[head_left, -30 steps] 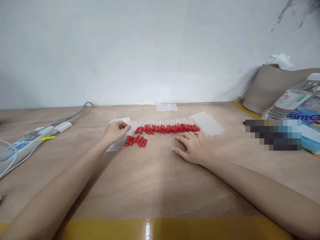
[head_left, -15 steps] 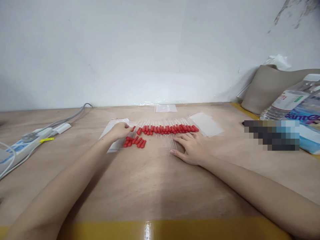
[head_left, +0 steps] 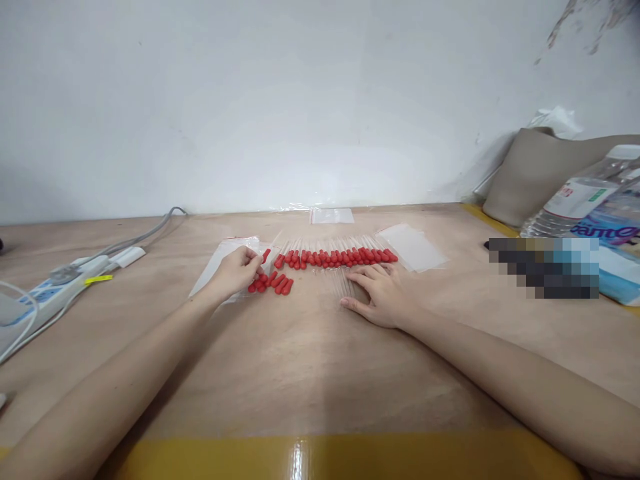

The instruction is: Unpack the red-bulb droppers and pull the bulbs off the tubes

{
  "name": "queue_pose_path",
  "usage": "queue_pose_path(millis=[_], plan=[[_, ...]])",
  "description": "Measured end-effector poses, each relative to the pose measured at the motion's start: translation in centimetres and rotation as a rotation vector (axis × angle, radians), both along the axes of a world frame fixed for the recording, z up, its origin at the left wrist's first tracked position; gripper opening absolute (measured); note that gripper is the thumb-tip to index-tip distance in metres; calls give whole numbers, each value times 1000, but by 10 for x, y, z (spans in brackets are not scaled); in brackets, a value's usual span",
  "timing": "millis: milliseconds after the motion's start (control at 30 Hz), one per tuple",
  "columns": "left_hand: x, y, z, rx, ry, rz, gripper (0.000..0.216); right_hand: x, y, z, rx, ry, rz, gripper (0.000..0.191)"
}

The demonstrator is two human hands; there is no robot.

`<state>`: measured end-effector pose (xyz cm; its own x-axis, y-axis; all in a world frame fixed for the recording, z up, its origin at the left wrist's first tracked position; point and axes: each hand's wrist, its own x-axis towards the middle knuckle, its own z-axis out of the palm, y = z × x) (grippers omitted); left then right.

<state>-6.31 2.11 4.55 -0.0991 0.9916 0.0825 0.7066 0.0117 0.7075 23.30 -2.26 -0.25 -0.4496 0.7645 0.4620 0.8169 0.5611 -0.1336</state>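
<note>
My left hand is closed in a pinch at the red rubber bulb of a glass dropper, whose thin tube slants up and away. Just below lies a small group of loose red rubber bulbs. To the right, several red-bulbed droppers lie side by side in a row, tubes pointing to the wall. My right hand rests on the table with fingers spread, beside and partly over several bare clear tubes. Its fingertips are close to the row of bulbs.
Clear zip bags lie left, right and at the back. A power strip with cables stands at the left. On the right are a water bottle, a blue-white pack and a grey-brown container.
My left hand has drawn slightly down and toward me, and the dropper at its fingertips now shows its tube. My right hand has stayed in place.
</note>
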Motion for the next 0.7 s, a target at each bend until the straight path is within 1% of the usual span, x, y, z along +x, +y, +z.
queue_pose_path(millis=[67,133,233,300,367,433,500,600,700], plan=[[2,-3,2,16,-15,9,16,0,0,1,0,-1,4,49],[1,-4,2,68,15,17,16,0,-1,1,-6,6,5,49],[0,-8,0,187,82,6,17,0,0,0,-8,31,0,50],[5,-15,-3,276,138,-25,17,0,1,-2,9,72,-6,54],[13,-24,-8,343,198,-94,17,0,2,-3,57,143,-26,59],[25,-35,-16,392,263,-206,16,0,3,-4,132,220,-55,63],[37,-42,-27,467,328,-325,14,1,4,-4,207,257,-62,62],[49,-46,-42,591,385,-450,11,2,5,-4,248,214,5,50],[54,-44,-53,646,387,-496,10,1,7,-4,206,153,89,37]])
